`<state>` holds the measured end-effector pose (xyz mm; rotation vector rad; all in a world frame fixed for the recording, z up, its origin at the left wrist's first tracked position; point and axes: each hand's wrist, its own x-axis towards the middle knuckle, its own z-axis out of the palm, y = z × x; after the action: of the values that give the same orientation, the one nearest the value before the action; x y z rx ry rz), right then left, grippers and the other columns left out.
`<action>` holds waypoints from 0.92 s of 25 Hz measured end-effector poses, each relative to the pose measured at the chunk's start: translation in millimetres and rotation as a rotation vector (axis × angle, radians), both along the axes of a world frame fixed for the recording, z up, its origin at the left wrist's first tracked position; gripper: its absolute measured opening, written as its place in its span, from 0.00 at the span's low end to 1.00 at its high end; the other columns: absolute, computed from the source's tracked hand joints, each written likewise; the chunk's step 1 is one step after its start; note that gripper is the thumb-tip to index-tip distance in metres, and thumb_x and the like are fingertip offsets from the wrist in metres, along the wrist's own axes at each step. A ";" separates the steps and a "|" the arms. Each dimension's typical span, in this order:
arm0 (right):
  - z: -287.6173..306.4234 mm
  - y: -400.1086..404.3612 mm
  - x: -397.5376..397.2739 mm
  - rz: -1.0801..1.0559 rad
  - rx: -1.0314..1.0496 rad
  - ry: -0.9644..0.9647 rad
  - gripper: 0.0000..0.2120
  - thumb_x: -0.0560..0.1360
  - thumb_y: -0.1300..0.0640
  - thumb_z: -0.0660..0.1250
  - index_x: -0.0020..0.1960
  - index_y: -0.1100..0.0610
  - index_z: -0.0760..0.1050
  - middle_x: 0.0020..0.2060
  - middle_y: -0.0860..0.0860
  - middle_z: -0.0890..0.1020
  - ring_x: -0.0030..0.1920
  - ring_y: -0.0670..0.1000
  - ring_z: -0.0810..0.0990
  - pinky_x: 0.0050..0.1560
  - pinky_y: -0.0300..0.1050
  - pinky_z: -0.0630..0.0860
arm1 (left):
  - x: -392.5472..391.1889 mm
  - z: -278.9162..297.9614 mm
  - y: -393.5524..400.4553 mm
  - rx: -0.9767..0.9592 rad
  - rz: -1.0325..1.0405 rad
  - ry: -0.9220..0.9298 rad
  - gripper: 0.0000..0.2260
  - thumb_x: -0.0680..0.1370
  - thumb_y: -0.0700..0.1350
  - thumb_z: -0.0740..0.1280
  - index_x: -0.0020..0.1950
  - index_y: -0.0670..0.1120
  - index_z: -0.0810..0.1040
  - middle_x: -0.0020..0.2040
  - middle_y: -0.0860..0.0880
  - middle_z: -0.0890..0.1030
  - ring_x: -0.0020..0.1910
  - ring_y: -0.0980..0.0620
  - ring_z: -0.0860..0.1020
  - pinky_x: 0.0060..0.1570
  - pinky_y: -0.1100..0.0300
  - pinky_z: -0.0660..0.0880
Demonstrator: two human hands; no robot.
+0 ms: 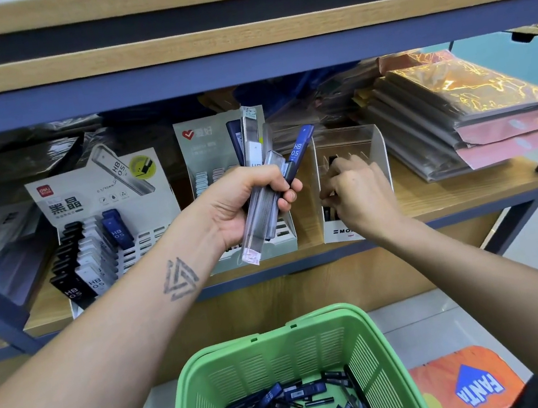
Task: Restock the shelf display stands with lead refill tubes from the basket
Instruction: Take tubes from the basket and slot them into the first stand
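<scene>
Green plastic basket (216, 377) sits at six o'clock, with loose lead refill tubes (288, 398) scattered on its floor. Above it, the left hand (246, 203) has its fingers curled tight round a bundle of tubes (259, 184), grey and clear ones plus a blue one marked HB 0.5 (298, 151), held upright in front of the middle display stand (204, 143). At three o'clock of that hand, the right hand (359, 191) reaches into the clear stand (349, 144); its fingertips are bent down among the dividers, and whether they pinch a tube cannot be told. At nine o'clock, the left display stand (93, 194) holds rows of black, white and blue tubes. Wrapped packs (455, 115) lie stacked at two o'clock on the wooden shelf (466, 190).
</scene>
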<state>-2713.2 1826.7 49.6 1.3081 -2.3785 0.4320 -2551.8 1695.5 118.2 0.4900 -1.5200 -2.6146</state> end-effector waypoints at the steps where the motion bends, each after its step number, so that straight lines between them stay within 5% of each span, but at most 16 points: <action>1: 0.3 0.8 -0.8 0.006 -0.012 -0.012 0.04 0.76 0.58 0.72 0.48 0.53 0.87 0.48 0.52 0.80 0.53 0.57 0.75 0.46 0.51 0.67 | 0.3 -0.4 0.0 0.003 0.003 -0.001 0.15 0.70 0.30 0.62 0.56 0.37 0.72 0.40 0.42 0.80 0.34 0.52 0.75 0.30 0.66 0.75; 5: 17.6 2.3 3.7 0.030 -0.250 -0.318 0.06 0.77 0.57 0.72 0.51 0.53 0.86 0.46 0.49 0.82 0.49 0.53 0.79 0.50 0.51 0.75 | 0.3 -2.1 1.1 0.004 0.035 -0.024 0.11 0.74 0.29 0.60 0.55 0.37 0.73 0.40 0.41 0.80 0.34 0.52 0.75 0.29 0.66 0.75; 9: 45.0 4.1 15.3 0.334 -0.581 -1.230 0.10 0.76 0.65 0.69 0.56 0.58 0.84 0.47 0.54 0.86 0.44 0.50 0.80 0.46 0.45 0.74 | 2.0 -4.4 3.1 -0.003 0.051 -0.070 0.12 0.74 0.29 0.61 0.57 0.35 0.74 0.40 0.41 0.80 0.34 0.51 0.76 0.30 0.66 0.76; 11: 53.4 4.9 21.8 0.474 -0.600 -1.461 0.10 0.77 0.66 0.68 0.58 0.64 0.81 0.47 0.58 0.84 0.41 0.50 0.78 0.42 0.41 0.72 | 4.2 -5.1 2.1 -0.016 0.062 -0.082 0.17 0.71 0.29 0.63 0.60 0.35 0.74 0.41 0.40 0.80 0.34 0.51 0.76 0.30 0.65 0.76; 15: 54.7 -9.3 38.6 0.448 -0.594 -1.423 0.04 0.78 0.61 0.71 0.51 0.62 0.81 0.40 0.55 0.84 0.36 0.47 0.79 0.39 0.39 0.72 | 14.3 -5.1 -1.6 -0.125 0.065 -0.100 0.25 0.66 0.31 0.65 0.64 0.32 0.75 0.43 0.39 0.81 0.36 0.50 0.79 0.31 0.65 0.77; 23: 58.7 -33.8 66.2 0.446 -0.634 -1.380 0.11 0.76 0.71 0.70 0.57 0.62 0.79 0.41 0.58 0.85 0.40 0.53 0.83 0.42 0.41 0.79 | 55.4 5.8 -27.5 -0.187 0.101 -0.187 0.14 0.73 0.28 0.60 0.57 0.31 0.77 0.47 0.36 0.81 0.41 0.44 0.83 0.31 0.64 0.79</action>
<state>-2647.0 1792.9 108.4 1.3492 -2.2554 2.6390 -2496.4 1668.0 124.0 0.7881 -1.7231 -2.3783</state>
